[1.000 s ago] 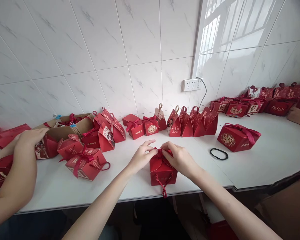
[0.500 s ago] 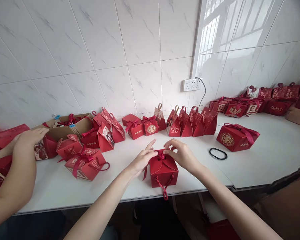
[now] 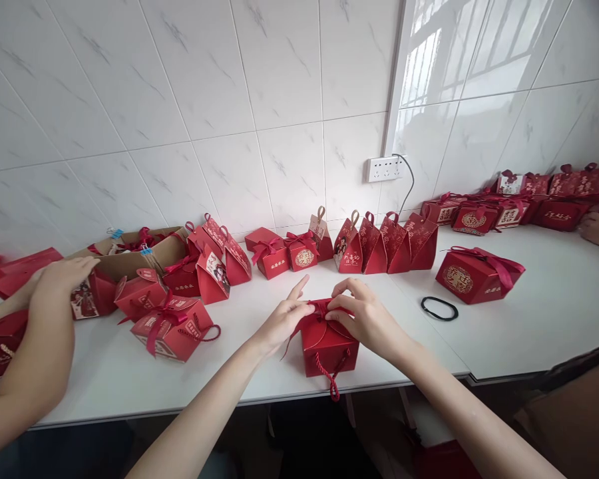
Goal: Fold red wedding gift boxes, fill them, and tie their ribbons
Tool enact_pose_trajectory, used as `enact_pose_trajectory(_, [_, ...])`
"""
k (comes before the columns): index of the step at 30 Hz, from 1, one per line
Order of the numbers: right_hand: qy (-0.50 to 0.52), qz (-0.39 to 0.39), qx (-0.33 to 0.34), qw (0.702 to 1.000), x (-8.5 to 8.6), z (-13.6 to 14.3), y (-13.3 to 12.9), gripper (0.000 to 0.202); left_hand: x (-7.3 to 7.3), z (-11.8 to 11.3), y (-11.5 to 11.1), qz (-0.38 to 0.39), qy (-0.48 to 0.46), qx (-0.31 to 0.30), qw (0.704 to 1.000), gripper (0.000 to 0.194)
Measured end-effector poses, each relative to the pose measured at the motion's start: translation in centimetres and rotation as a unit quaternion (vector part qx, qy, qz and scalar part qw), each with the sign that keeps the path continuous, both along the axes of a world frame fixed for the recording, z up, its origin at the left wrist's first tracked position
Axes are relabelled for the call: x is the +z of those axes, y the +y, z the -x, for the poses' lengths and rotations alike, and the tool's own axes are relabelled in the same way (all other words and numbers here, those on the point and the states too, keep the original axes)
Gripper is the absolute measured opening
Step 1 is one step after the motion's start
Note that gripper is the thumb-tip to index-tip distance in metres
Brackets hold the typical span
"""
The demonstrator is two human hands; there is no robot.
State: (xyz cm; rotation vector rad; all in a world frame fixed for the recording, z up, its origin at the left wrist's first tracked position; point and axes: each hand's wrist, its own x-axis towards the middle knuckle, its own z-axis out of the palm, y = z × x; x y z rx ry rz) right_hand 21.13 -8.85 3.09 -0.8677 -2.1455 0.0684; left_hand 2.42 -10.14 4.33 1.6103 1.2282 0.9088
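Head cam view: a small red cardboard gift box with curved top flaps is parked at lower centre of the frame, upright near the front edge of a white tabletop. Its shiny dark-red fabric ribbon is being worked by both hands, right on top of the flaps. By the left hand, the ribbon looks to be pinched under the thumb, with one finger left sticking up and the hand only partly closed. By the right hand, it seems to be nipped between thumb and curled fingertips; the exact grip is partly hidden, tbh. A twisted red rope handle is left hanging down the front.

Handling-wise, the box is probably light and stiffish, but thin card is easily dented, so it's best held by the lower side walls or lifted by the rope. The ribbon should be soft and kinda slippery, so it's best gripped close to the knot.
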Motion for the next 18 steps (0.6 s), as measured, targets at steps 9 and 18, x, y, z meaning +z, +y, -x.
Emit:
enact_pose_trajectory(9, [0.043,0.192,0.002,0.98,0.9,-1.1,-0.2,0.019,1.3,0.5,-1.4,-0.177,0.269,0.104,0.941,0.021])
enact_pose_trajectory(18, [0.09,0.386,-0.079,0.915,1.3,-0.9,-0.4,0.024,-0.1,0.9,-1.6,-0.147,0.279,0.11,0.943,0.023])
